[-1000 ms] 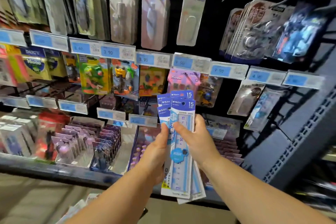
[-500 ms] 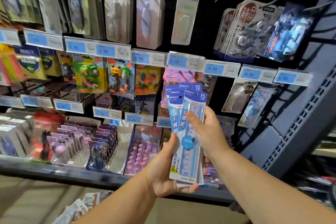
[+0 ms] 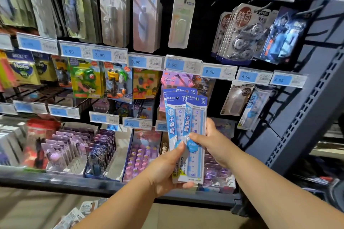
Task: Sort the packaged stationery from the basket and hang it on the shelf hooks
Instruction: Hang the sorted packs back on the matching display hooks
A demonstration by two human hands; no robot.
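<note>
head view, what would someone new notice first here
First, the fanned blue-and-white ruler packs at the centre, gripped low down by the left hand and pinched at mid-height by the right hand. Behind them, hanging blister packs and rows of blue price labels fill the dark shelf. At lower left, purple packs stand in trays.

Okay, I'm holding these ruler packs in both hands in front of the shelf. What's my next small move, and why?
Probably shift the ruler packs up and to the right, toward the hanging blue pack that looks like the same kind. The left hand and the right hand both grip the fanned bundle, and none of the packs is on a hook yet.
</note>
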